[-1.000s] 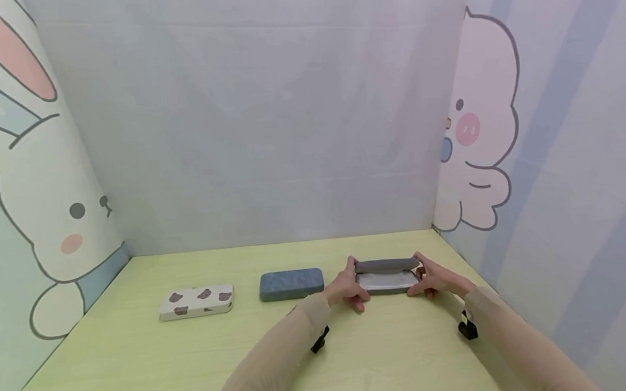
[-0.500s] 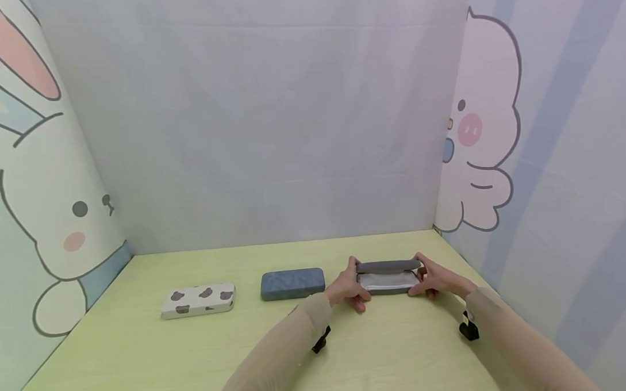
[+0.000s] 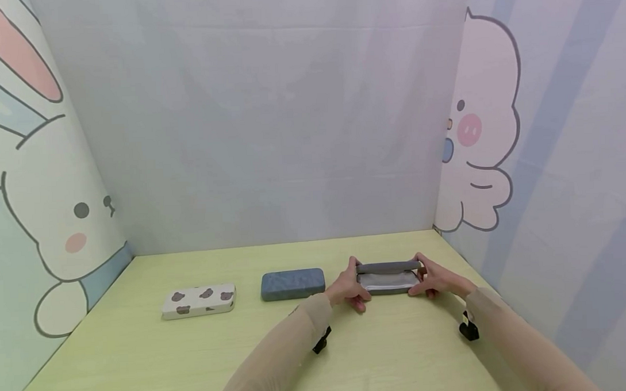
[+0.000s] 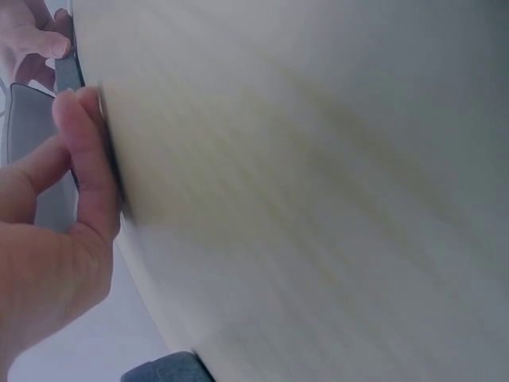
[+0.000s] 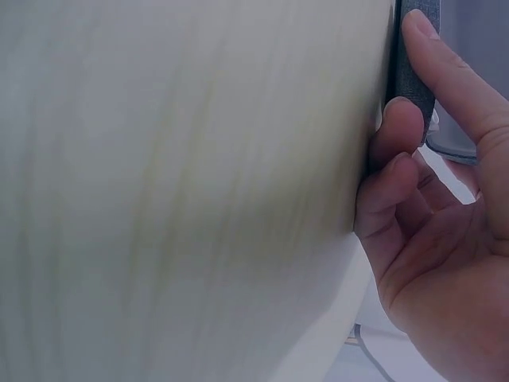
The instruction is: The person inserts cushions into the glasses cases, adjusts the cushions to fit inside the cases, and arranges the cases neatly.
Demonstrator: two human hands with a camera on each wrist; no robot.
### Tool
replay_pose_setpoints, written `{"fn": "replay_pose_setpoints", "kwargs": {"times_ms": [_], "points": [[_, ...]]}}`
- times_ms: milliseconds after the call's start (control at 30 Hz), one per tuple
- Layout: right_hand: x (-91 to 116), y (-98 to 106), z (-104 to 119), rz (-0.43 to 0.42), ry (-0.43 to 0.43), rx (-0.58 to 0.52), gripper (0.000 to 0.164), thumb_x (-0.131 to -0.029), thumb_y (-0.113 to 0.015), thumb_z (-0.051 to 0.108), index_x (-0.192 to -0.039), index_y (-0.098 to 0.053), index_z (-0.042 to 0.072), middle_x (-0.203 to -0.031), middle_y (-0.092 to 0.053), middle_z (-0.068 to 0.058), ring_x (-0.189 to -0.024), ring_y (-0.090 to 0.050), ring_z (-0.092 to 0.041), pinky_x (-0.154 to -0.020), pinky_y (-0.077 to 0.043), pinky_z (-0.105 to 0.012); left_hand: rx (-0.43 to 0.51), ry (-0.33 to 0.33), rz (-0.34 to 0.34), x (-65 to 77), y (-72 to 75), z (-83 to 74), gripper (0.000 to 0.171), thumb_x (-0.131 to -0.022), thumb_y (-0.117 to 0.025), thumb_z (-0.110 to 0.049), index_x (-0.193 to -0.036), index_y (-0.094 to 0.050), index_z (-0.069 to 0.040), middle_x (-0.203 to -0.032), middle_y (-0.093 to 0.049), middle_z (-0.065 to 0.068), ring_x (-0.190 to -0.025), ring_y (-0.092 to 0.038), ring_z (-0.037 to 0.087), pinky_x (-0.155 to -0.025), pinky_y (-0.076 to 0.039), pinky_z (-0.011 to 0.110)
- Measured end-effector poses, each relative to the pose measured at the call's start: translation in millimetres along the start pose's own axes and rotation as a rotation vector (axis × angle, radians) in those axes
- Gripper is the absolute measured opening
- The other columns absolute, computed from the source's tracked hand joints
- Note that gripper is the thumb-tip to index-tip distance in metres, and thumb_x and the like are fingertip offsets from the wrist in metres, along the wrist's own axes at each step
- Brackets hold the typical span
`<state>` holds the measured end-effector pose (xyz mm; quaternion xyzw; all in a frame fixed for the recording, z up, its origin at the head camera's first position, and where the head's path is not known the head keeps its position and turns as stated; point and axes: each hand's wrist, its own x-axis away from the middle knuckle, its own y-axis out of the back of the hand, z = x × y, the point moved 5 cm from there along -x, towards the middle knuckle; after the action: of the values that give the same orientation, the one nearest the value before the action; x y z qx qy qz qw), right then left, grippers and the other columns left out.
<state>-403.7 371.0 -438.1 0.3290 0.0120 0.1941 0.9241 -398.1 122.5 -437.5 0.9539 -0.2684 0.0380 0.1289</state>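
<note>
1. The grey case (image 3: 388, 277) sits on the yellow-green table (image 3: 194, 361), lid partly raised, between both hands.
2. The left hand (image 3: 345, 289) pinches its left end.
3. The right hand (image 3: 436, 280) pinches its right end.

A pale yellow-green wooden table (image 3: 143, 362) fills a corner booth. The back wall (image 3: 269, 134) is plain grey-lilac, apparently a soft sheet. A cartoon rabbit (image 3: 50, 227) decorates the left panel, a pink creature (image 3: 479, 132) the striped right one
</note>
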Motion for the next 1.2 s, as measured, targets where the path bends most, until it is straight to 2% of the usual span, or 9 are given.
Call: {"fn": "replay_pose_setpoints", "kwargs": {"times_ms": [467, 833, 1200], "points": [[1.4, -0.2, 0.7, -0.006, 0.011, -0.003, 0.068, -0.078, -0.081, 0.023, -0.118, -0.029, 0.003, -0.077, -0.045, -0.007, -0.048, -0.049, -0.015, -0.042, -0.044, -0.024, -0.006, 0.006, -0.014, 1.3, 0.0, -1.9, 0.074, -0.075, -0.071, 0.016, -0.126, -0.028, -0.016, -0.104, -0.045, 0.021, -0.041, -0.057, 0.020, -0.041, -0.055, 0.031], [2.3, -1.2, 0.5, -0.015, 0.019, 0.004, 0.073, -0.078, -0.081, 0.023, -0.129, -0.030, 0.007, -0.084, -0.043, -0.009, -0.049, -0.047, -0.014, -0.041, -0.044, -0.022, -0.002, -0.006, -0.013, 4.5, -2.0, -1.3, 0.074, -0.074, -0.070, 0.018, -0.125, -0.029, -0.015, -0.103, -0.045, 0.020, -0.040, -0.057, 0.020, -0.041, -0.055, 0.031], [5.2, -2.4, 3.9, -0.017, 0.024, 0.010, 0.075, -0.079, -0.080, 0.022, -0.132, -0.029, 0.005, -0.088, -0.042, -0.009, -0.049, -0.046, -0.014, -0.043, -0.043, -0.022, -0.013, -0.027, -0.005, 8.3, -3.2, -4.6, 0.071, -0.076, -0.068, 0.017, -0.127, -0.028, -0.012, -0.101, -0.045, 0.019, -0.040, -0.057, 0.019, -0.041, -0.055, 0.031]]}}
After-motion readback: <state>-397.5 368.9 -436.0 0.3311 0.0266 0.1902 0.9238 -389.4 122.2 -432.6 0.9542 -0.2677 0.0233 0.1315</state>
